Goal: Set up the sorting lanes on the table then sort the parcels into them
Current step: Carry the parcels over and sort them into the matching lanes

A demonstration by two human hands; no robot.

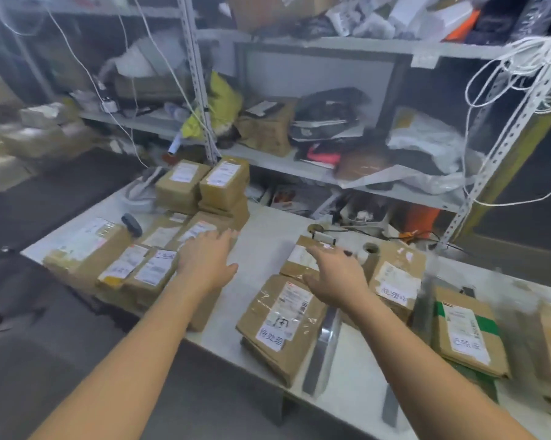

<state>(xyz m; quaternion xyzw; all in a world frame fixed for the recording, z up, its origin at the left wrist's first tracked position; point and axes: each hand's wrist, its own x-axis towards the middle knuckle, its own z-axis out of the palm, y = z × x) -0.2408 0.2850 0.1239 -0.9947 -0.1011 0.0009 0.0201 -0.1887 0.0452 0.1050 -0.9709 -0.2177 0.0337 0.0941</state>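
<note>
On the left part of the white table (264, 230), a cluster of brown parcels (87, 249) is seen, and the left hand (207, 265) is held over its right edge with fingers stretched flat and nothing gripped. Towards the middle, a labelled parcel (280, 322) is laid beside a grey strip (323, 341), and the right hand (334, 276) is spread open above a smaller parcel (299, 257); contact cannot be told through the blur. Further right, more labelled parcels (467, 331) are laid, with cluttered shelves (277, 160) behind.

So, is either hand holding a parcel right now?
No, the left hand and the right hand are both spread open, gripping nothing.
</note>
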